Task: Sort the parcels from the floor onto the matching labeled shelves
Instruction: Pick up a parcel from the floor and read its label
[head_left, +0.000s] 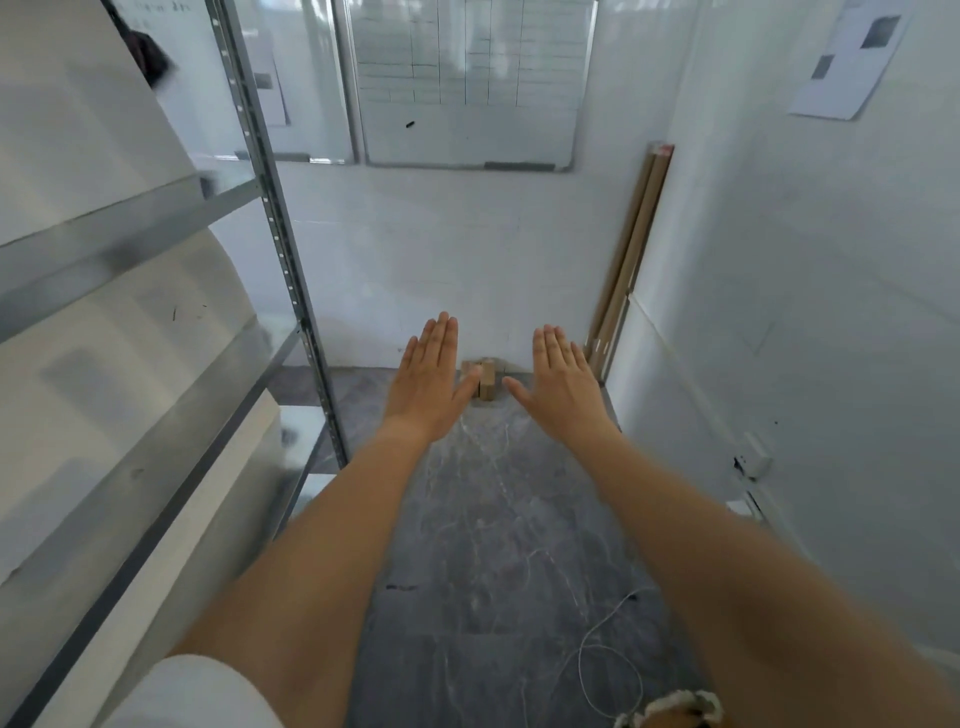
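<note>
Both my arms stretch forward over the grey floor. My left hand (428, 376) and my right hand (558, 376) are held flat, palms down, fingers straight and together, and they hold nothing. Between them, far off at the foot of the back wall, stand small brown cardboard parcels (487, 380). A metal shelf rack (283, 244) runs along my left, and large white parcels (104, 332) fill its levels. No shelf labels are readable.
A whiteboard (467, 83) hangs on the back wall. Long cardboard tubes (626, 254) lean in the right corner. A thin white cord (602, 644) lies looped on the floor near my right arm. The white wall on the right carries a paper sheet (852, 57).
</note>
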